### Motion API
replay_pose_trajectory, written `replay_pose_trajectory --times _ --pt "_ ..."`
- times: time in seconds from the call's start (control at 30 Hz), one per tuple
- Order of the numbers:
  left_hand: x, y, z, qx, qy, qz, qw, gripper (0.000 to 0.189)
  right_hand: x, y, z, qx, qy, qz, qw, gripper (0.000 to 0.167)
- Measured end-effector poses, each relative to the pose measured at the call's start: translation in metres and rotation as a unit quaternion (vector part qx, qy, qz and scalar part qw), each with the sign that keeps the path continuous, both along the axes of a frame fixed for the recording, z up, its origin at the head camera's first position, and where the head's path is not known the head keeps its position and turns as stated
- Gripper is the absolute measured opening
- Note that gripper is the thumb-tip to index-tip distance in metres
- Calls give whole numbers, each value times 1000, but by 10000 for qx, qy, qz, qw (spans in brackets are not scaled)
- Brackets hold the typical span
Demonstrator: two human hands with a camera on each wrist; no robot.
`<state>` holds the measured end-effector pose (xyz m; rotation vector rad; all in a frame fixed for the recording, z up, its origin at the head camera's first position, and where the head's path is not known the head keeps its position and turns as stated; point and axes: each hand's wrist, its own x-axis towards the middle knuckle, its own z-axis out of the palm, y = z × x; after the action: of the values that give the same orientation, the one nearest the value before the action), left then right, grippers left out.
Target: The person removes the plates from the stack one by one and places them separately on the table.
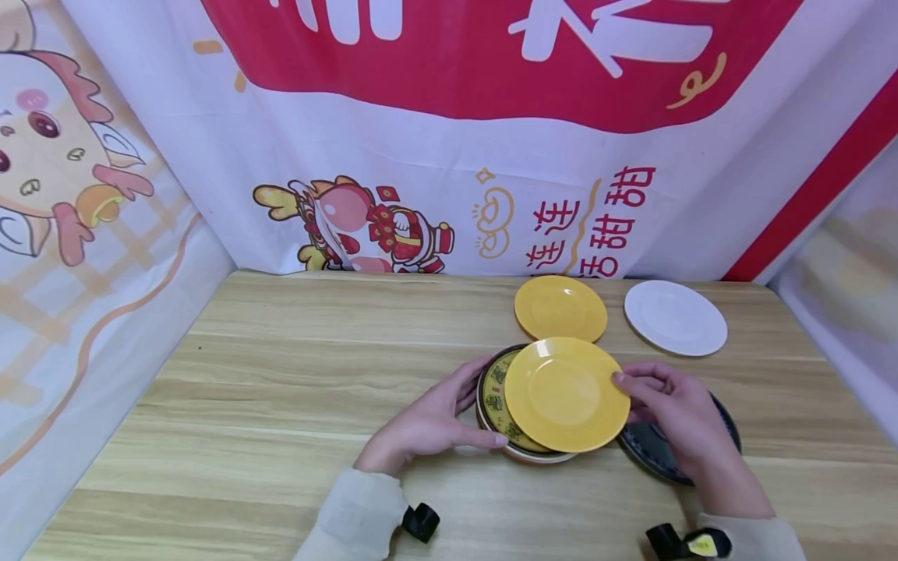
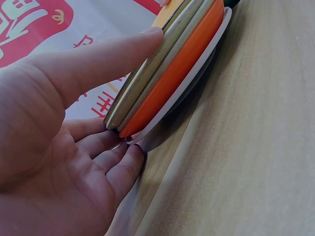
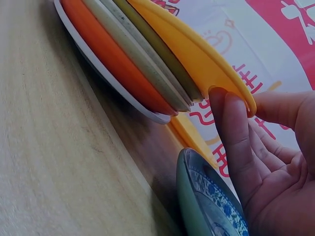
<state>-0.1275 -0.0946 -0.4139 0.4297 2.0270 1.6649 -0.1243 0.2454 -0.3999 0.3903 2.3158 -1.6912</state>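
My right hand (image 1: 680, 413) pinches the right rim of a yellow plate (image 1: 567, 393), thumb on top and fingers beneath. This plate is tilted over a stack of plates, its left part overlapping a patterned yellow plate (image 1: 495, 397) with a dark rim. Lower in the stack, the left wrist view shows an orange plate (image 2: 172, 83) and a white-rimmed plate (image 2: 192, 86). My left hand (image 1: 445, 417) is spread at the stack's left side, fingertips touching the edge and thumb extended along the front rim. Under my right hand is a dark patterned plate (image 1: 652, 452), partly hidden.
Behind the stack lies another yellow plate (image 1: 561, 308), with a white plate (image 1: 676, 318) to its right. Everything stands on a wood-grain table (image 1: 281, 389). A printed cloth (image 1: 435, 148) hangs along the back edge, and more cloth hangs at both sides.
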Motion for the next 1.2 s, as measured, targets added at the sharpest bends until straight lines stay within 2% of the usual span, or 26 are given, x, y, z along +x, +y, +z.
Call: replay_pose_trajectory --times 0.63,0.83,0.97,1.1,1.2 --pt "-4 -2 2 48 42 -13 10000 112 -5 4 2 -202 6 -54 9998 58" --pt "-5 -3 5 45 118 15 9999 113 -7 7 7 -373 210 -162 9990 55" --pt "-4 -6 7 4 124 1 9999 113 -5 19 6 -940 315 -295 9946 36" --pt "-3 -5 7 -54 124 -70 9999 113 6 38 5 -1732 474 -551 9822 4" --pt "-2 -3 7 -89 176 -141 9997 113 16 55 6 -2169 614 -760 9713 17"
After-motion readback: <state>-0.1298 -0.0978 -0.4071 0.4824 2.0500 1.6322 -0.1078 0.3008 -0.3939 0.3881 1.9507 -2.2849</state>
